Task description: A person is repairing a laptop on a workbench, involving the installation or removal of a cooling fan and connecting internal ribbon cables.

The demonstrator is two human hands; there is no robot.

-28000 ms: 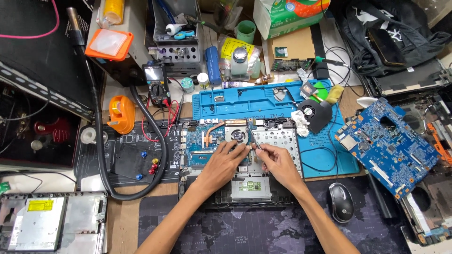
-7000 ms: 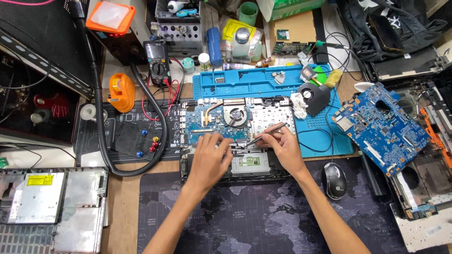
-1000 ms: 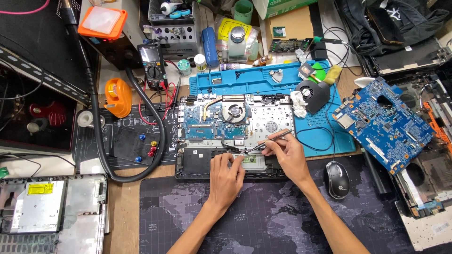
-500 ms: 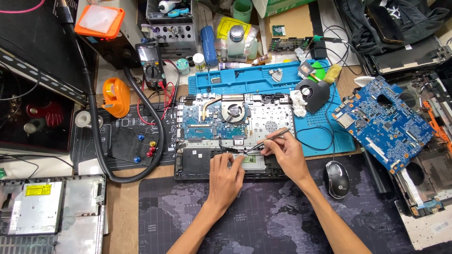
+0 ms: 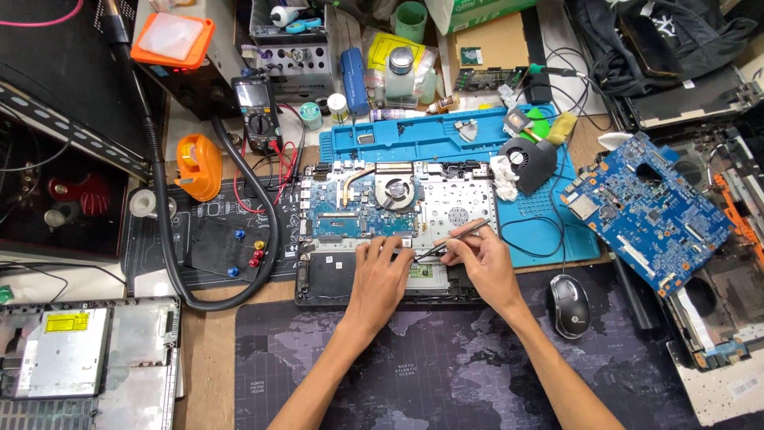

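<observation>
Half a second ago both hands were in almost the same spots; the left hand [image 5: 380,279] has stayed flat on the lower part of the opened laptop [image 5: 395,231], and the right hand [image 5: 479,263] has barely moved; the thin tool [image 5: 455,236] in it still leans the same way, with its tip low near the left fingertips and its top end up at about 1 o'clock.

The laptop sits in the middle of the desk, partly on the blue mat [image 5: 549,215] and partly on the dark map mat [image 5: 446,366]; its near edge lies just above the map mat, which has lots of bare room at 6 o'clock where the arms come in; at 3 o'clock a black mouse [image 5: 571,306] sits near the right wrist; at 2 o'clock a loose blue circuit board [image 5: 645,209] lies a bit apart; at 9 o'clock a thick black hose [image 5: 231,263] curves close to the laptop's left edge.

The laptop has its cover off; you can see a blue board, a round fan [image 5: 395,191] with copper pipes, and a pale silver plate on the right side; the lower part is black.

The left fingers are spread and press down, holding nothing; the right fingers are pinched shut around the thin tool.
</observation>
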